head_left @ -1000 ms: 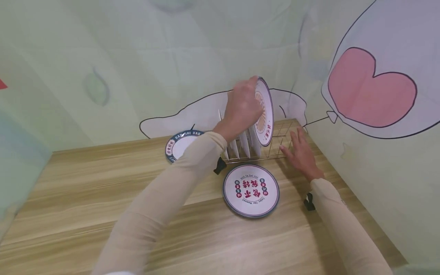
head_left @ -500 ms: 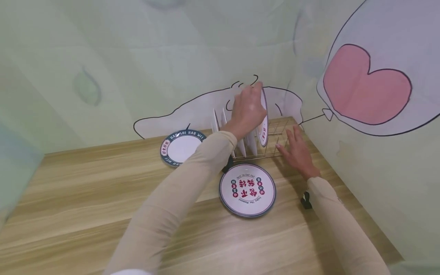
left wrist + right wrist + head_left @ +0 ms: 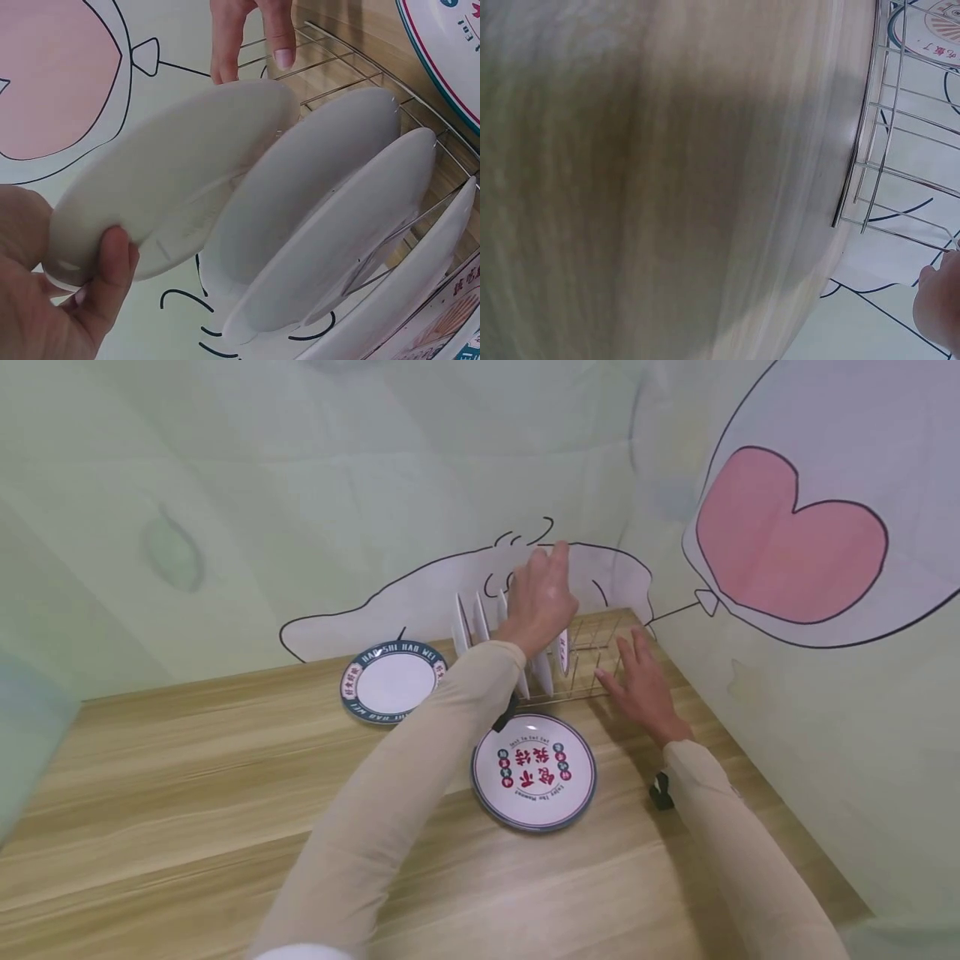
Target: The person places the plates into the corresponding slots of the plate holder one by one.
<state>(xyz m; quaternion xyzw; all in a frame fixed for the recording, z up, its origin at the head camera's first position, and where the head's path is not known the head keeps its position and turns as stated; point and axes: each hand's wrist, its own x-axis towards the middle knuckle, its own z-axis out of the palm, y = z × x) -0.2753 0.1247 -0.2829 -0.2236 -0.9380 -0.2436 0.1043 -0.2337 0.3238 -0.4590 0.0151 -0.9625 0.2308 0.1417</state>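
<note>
My left hand (image 3: 542,602) pinches the rim of a white plate (image 3: 172,172) between thumb and fingers. That plate stands on edge, a little tilted, at the right of a row of several white plates (image 3: 315,232) upright in a wire rack (image 3: 573,697). In the head view the hand hides most of it; a strip of its printed face (image 3: 562,653) shows. My right hand (image 3: 645,693) is at the rack's right end, fingers spread and loosely extended. Whether it touches the wire is unclear. Only a small part of this hand (image 3: 939,304) appears in the right wrist view.
A white plate with red lettering (image 3: 534,772) lies flat in front of the rack. Left of the rack lies a plate with a wide blue rim (image 3: 393,682). The wooden table (image 3: 225,793) meets a printed backdrop (image 3: 300,510) behind and at right.
My left hand has lowered the plate into the rack, and the plate has turned more edge-on to the head view. The right hand has stayed beside the rack's right end.
</note>
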